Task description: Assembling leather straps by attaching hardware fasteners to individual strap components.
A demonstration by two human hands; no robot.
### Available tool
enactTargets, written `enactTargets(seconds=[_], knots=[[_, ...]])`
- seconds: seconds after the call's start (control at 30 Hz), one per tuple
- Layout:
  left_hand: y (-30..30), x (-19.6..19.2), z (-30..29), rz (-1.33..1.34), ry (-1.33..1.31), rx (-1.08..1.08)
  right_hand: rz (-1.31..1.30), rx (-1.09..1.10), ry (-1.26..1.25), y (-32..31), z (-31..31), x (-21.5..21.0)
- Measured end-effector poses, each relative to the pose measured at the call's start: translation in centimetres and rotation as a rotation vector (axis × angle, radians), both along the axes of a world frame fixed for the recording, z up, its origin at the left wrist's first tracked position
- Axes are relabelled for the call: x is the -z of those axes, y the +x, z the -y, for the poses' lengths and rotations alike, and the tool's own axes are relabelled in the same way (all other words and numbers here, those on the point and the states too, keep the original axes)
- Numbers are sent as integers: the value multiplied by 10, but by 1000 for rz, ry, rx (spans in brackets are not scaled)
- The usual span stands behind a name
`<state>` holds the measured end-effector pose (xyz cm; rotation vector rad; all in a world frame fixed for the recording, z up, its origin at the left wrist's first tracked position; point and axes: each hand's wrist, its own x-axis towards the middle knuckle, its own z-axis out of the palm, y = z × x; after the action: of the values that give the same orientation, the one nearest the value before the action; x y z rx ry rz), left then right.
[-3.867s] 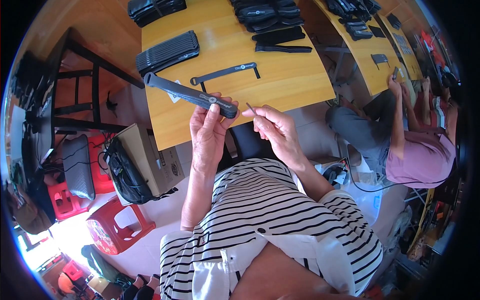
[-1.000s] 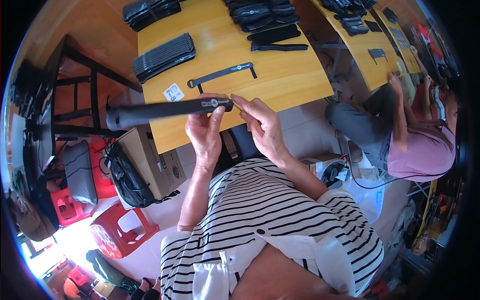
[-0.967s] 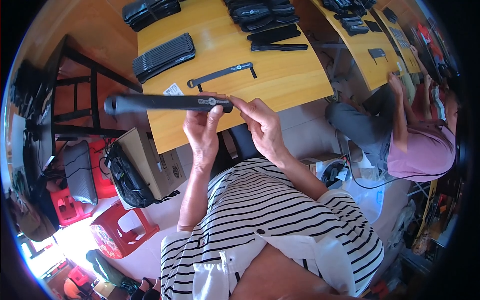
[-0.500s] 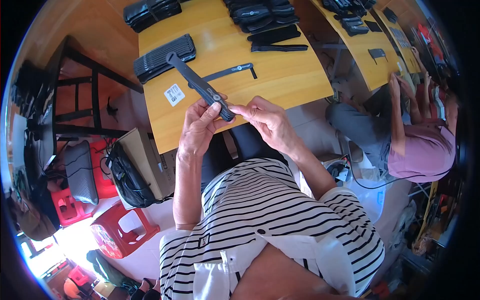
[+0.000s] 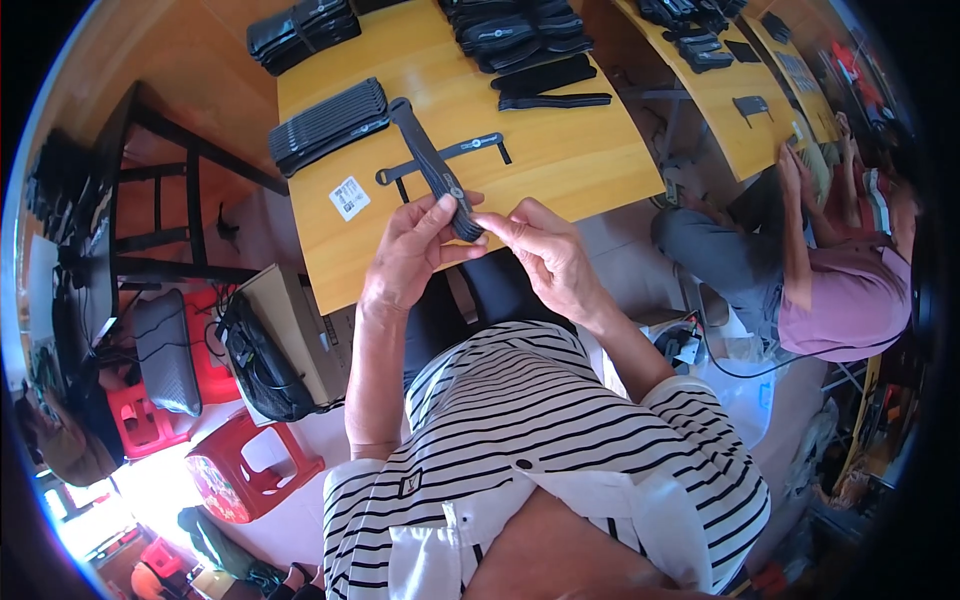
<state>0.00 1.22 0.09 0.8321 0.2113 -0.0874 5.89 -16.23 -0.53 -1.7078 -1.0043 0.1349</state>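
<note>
A small stack of flat black straps (image 5: pixel 427 158) with rounded ends and a pale printed mark is in my left hand (image 5: pixel 402 258). My left thumb presses on top and the fingers curl beneath, so the stack points up and away over the table edge. My right hand (image 5: pixel 553 258) is closed, its fingertips pinching at the edges of the stack's near end; exactly how many layers it grips is hidden. Beyond the held stack, a single black strap (image 5: pixel 472 146) with a ring-shaped end and thin hanging tails lies on the yellow table (image 5: pixel 570 150).
A neat pile of black straps (image 5: pixel 330 122) lies left on the table, beside a white label (image 5: pixel 350 198). Black bundles (image 5: pixel 520 35) sit at the back. Red stools (image 5: pixel 235 480) and a cardboard box (image 5: pixel 285 320) stand left. A person in pink (image 5: pixel 840 300) works at the right.
The held stack has swung to the right at its far end and stands steeper, uncovering more of the single strap on the table. My hands stay close together at its near end.
</note>
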Motion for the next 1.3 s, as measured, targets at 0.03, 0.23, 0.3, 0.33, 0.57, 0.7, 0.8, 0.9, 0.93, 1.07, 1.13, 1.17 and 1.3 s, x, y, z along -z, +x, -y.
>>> enactTargets(seconds=[0.03,0.23,0.3,0.33,0.57,0.7,0.8,0.9,0.93,1.07,1.13,1.17,1.3], knots=[[-1,-2,2,-72,223,-53,-29,36,-44,0,1,-2],[-8,-12,12,-172,730,-132,97,104,-25,1,2,-2],[-7,-15,10,-175,712,-79,6,52,-6,3,1,-2],[-8,-14,9,-175,713,-80,-84,0,12,4,1,-3],[-8,-12,4,-132,571,33,-351,-128,90,7,-2,-1],[-8,-9,4,-110,570,30,-478,-160,107,10,-3,1],[-7,-8,5,-94,569,1,-442,-147,116,10,-7,4],[-6,-4,6,-91,570,-16,-427,-147,129,13,-7,11],[-6,-3,6,-89,569,-10,-444,-148,104,14,-6,13],[-6,0,8,-100,595,-25,-590,-173,136,16,-4,14],[-7,2,7,-104,594,-38,-361,-177,37,18,-1,19],[-7,5,6,-111,584,-76,-359,-178,35,21,2,15],[-17,7,-11,-133,556,-166,26,134,-192,64,22,24]])
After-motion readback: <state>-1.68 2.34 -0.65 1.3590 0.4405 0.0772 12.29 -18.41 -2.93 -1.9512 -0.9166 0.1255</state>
